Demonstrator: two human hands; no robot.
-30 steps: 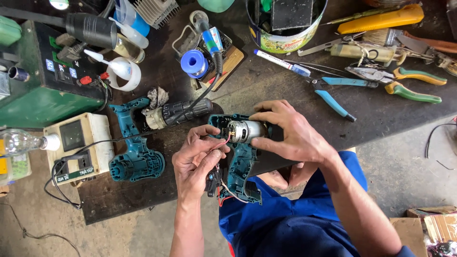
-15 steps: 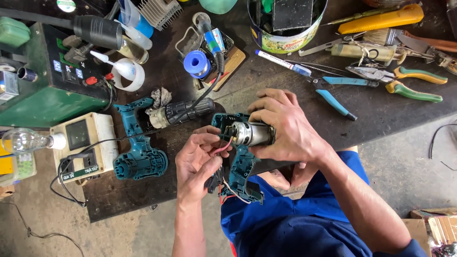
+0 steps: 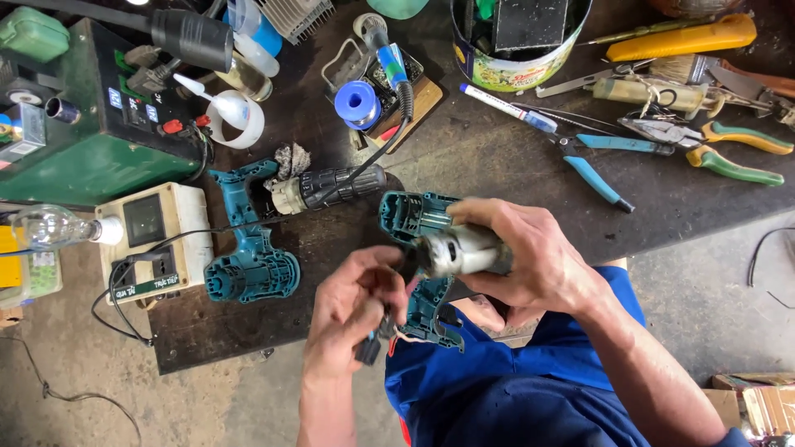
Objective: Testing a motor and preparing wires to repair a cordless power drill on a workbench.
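My right hand [image 3: 530, 257] grips a silver cylindrical motor [image 3: 460, 251], lifted a little out of an opened teal drill housing half [image 3: 411, 217] that rests at the table's front edge. My left hand [image 3: 356, 302] pinches a small black switch part with red and white wires [image 3: 379, 331] beside the housing's handle [image 3: 431, 314]. The motion blurs the motor. The other teal housing half [image 3: 248, 257] lies to the left on the dark table [image 3: 497, 165], next to the drill's black chuck and gearbox [image 3: 327, 189].
A green power supply [image 3: 79, 141], a beige socket box [image 3: 149, 240] and a clear bulb [image 3: 50, 228] stand at the left. A soldering iron [image 3: 389, 58], a blue solder spool [image 3: 358, 101], a tin can [image 3: 517, 41], pliers [image 3: 704, 149] and blue cutters [image 3: 596, 165] lie at the back.
My right hand has lifted the motor out of the housing and moved it right. My left hand has dropped lower, toward the handle and the wired switch.
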